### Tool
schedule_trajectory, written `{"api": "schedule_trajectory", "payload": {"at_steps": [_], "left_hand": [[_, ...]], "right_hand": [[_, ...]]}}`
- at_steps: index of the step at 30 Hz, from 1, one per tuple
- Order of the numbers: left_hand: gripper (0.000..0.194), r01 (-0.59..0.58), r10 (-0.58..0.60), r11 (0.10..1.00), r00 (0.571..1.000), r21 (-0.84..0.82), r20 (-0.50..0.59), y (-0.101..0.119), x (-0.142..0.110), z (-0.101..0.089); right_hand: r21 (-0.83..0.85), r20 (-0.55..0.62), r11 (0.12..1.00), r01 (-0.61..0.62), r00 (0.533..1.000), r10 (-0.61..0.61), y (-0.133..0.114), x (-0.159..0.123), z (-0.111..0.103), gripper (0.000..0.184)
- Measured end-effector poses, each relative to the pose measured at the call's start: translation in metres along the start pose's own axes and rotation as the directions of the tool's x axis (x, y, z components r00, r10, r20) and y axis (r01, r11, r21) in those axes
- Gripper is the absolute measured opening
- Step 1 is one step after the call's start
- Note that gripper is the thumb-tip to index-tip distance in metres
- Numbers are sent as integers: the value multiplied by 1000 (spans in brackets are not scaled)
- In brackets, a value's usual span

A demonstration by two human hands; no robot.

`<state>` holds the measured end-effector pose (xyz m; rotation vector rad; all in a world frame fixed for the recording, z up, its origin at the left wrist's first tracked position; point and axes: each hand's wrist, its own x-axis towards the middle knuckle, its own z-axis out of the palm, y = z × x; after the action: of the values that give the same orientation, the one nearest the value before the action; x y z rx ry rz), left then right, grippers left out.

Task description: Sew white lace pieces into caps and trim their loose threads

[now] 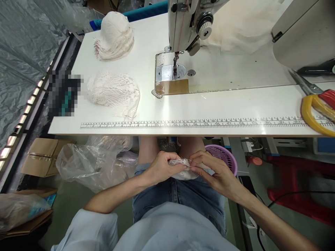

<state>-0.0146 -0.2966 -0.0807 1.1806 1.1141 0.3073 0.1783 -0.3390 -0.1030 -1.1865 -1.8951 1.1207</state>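
Note:
Over my lap, my left hand [167, 165] and my right hand [208, 169] pinch a small piece of white lace fabric [184, 174] between thumbs and fingers. The fabric's upper edge is bunched between the two hands, and its lower part hangs down onto my shorts. Beyond them on the white table lie a piece of white net lace [115, 92] and a pile of cream lace pieces [113, 35]. The sewing machine's presser foot and needle [175, 66] stand above the metal plate, with no fabric under them.
A printed ruler [188, 123] runs along the table's front edge. Yellow-handled scissors [311, 101] lie at the right. Sheer cream fabric [240, 28] sits behind the machine head. Below are a purple basket [222, 157], plastic bags [96, 164], a cardboard box [44, 157] and a red stool [288, 184].

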Motion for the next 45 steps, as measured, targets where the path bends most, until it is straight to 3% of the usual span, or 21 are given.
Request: {"api": "schedule_trajectory", "payload": {"at_steps": [6,12,19,32,36,40,45], "left_hand": [[20,12,-12,1000,1000,-3,2,2,0,2],[24,33,-32,999,999,-34,26,1,-1,1],[24,34,-33,999,999,-30,25,-1,-2,1],[28,-85,77,993,993,86,91,5,-2,-5],[24,-115,108,992,987,51,118,11,-2,-10],[20,-139,138,990,986,5,95,12,0,-18],[21,-64,71,990,996,-127,57,10,0,-20]], "right_hand": [[19,-4,1000,-10,1000,11,-1,-1,0,8],[161,17,972,-170,985,169,-7,3,0,9],[228,27,940,-255,966,256,-7,4,2,13],[228,2,945,-235,970,241,-14,7,0,7],[318,124,905,-281,959,254,-8,11,-8,21],[323,288,895,-308,933,217,-2,15,-13,22],[348,266,900,-264,948,175,-3,17,-15,26]]}}
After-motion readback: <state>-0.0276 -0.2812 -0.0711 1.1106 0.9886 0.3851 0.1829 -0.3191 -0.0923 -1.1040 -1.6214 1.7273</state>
